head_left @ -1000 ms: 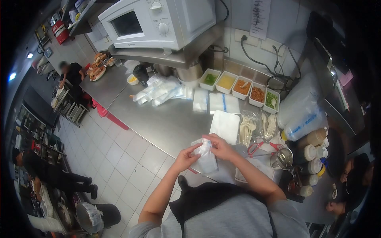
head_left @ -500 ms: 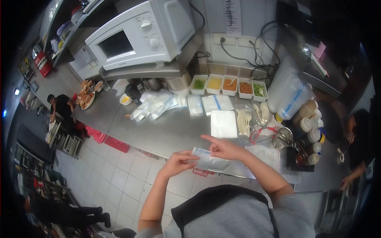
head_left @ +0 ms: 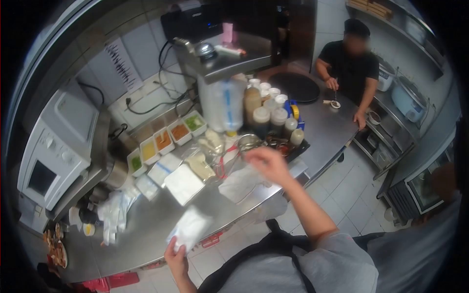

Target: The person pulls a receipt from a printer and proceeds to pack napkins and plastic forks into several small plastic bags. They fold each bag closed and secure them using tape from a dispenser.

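Observation:
My left hand (head_left: 177,256) grips the lower end of a translucent plastic bag (head_left: 193,227), whitish and blurred, above the counter's front edge. My right hand (head_left: 268,163) is raised over the counter with loosely bent fingers, slightly blurred, and nothing shows in it. Just behind it stands a metal pot (head_left: 249,141). Red-handled scissors (head_left: 222,163) lie to its left, and a white cloth (head_left: 240,184) lies below. Between the hands are a stack of white napkins (head_left: 184,184) and packed wooden cutlery (head_left: 200,167).
Small white tubs of toppings (head_left: 163,140) line the wall. Squeeze bottles (head_left: 278,117) and a roll of plastic bags (head_left: 221,105) stand behind the pot. More bags (head_left: 115,212) lie at left by the microwave (head_left: 58,146). A co-worker (head_left: 349,63) works at the far counter; another person (head_left: 420,244) is close at right.
The view has swung to the right. My right hand has left the plastic bag and moved toward the pot; my left hand still holds the bag.

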### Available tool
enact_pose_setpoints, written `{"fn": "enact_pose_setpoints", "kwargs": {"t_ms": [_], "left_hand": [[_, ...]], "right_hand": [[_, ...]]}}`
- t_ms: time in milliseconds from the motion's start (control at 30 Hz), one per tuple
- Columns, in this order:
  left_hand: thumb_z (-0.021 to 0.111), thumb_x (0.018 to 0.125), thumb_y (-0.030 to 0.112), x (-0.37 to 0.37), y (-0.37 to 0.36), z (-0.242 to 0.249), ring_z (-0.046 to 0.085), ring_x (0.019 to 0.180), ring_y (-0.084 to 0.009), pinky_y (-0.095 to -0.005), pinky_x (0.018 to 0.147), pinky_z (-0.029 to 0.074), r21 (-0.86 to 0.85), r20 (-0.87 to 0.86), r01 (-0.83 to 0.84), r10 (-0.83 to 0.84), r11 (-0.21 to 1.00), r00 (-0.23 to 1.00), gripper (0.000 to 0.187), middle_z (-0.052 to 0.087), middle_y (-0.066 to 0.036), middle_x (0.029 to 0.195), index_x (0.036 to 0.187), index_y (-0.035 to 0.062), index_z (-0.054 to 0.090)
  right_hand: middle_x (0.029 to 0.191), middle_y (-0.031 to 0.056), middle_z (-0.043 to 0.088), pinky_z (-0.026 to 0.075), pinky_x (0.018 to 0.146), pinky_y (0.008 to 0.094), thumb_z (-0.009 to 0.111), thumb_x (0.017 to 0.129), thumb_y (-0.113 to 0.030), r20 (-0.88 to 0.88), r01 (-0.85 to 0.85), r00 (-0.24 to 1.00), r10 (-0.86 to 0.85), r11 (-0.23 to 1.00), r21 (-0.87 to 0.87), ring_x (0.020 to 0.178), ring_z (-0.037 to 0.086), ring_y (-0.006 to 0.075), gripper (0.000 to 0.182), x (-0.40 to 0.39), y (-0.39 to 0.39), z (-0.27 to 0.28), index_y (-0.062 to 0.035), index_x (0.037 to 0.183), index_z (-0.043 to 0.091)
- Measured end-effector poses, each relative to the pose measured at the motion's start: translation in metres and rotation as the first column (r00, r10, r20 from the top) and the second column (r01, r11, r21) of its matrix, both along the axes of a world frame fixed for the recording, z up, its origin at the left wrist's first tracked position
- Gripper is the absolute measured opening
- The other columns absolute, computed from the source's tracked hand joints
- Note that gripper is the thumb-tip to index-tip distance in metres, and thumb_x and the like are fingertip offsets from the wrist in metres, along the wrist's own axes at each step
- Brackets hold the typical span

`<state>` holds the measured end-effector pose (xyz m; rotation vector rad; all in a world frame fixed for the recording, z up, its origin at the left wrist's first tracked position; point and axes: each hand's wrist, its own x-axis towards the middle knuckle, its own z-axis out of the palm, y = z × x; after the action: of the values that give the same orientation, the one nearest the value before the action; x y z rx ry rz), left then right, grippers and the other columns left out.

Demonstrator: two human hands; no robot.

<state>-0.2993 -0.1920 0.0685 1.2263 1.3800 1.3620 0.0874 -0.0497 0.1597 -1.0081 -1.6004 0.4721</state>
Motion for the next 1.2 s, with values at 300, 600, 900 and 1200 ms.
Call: {"fn": "enact_pose_setpoints", "kwargs": {"t_ms": [300, 600, 900, 1200], "left_hand": [[0.052, 0.090, 0.006, 0.043, 0.033, -0.003, 0.049, 0.113, -0.0145, -0.0252, 0.096, 0.041, 0.197, 0.617, -0.135, -0.016, 0.971, 0.787, 0.050, 0.045, -0.008, 0.132, 0.137, 0.0052, 0.034], [0.055, 0.088, 0.006, 0.142, 0.097, 0.004, 0.053, 0.106, -0.0148, -0.0243, 0.090, 0.046, 0.202, 0.706, -0.074, -0.093, 0.977, 0.703, 0.048, 0.046, -0.012, 0.131, 0.134, 0.0019, 0.039], [0.054, 0.086, 0.007, 0.214, 0.105, 0.058, 0.049, 0.109, -0.0317, -0.0388, 0.089, 0.043, -0.232, 0.335, -0.413, 0.471, 0.881, 0.816, 0.042, 0.047, -0.023, 0.124, 0.126, -0.0033, 0.044], [0.053, 0.088, 0.009, 0.237, 0.127, 0.063, 0.048, 0.108, -0.0295, -0.0378, 0.088, 0.043, -0.265, 0.344, -0.321, 0.400, 0.909, 0.849, 0.045, 0.046, -0.019, 0.125, 0.130, 0.0000, 0.042]], "right_hand": [[0.096, 0.0184, 0.066, 0.047, 0.081, 0.0322, 0.056, 0.088, -0.027, -0.096, 0.623, 0.681, -0.726, 0.642, -0.447, 0.091, 0.063, 0.0254, 0.037, 0.254, 0.101, -0.121, 0.0043, 0.107, 0.061], [0.087, 0.0142, 0.067, 0.050, 0.071, 0.0323, 0.065, 0.081, -0.030, -0.080, 0.340, 0.808, -0.584, 0.574, -0.745, 0.078, 0.064, 0.0213, 0.036, 0.299, 0.180, -0.171, 0.0019, 0.097, 0.066], [0.091, 0.0049, 0.062, 0.049, 0.065, 0.0316, 0.071, 0.079, -0.016, -0.657, -0.080, 0.580, -0.481, 0.770, -0.634, 0.076, 0.059, 0.0132, 0.023, 0.285, 0.144, -0.144, -0.0040, 0.096, 0.061], [0.104, 0.0131, 0.052, 0.044, 0.081, 0.0325, 0.075, 0.071, -0.013, -0.075, 0.442, 0.850, -0.522, 0.783, -0.439, 0.092, 0.054, 0.0250, 0.020, 0.287, 0.139, -0.164, -0.0003, 0.064, 0.062]]}}
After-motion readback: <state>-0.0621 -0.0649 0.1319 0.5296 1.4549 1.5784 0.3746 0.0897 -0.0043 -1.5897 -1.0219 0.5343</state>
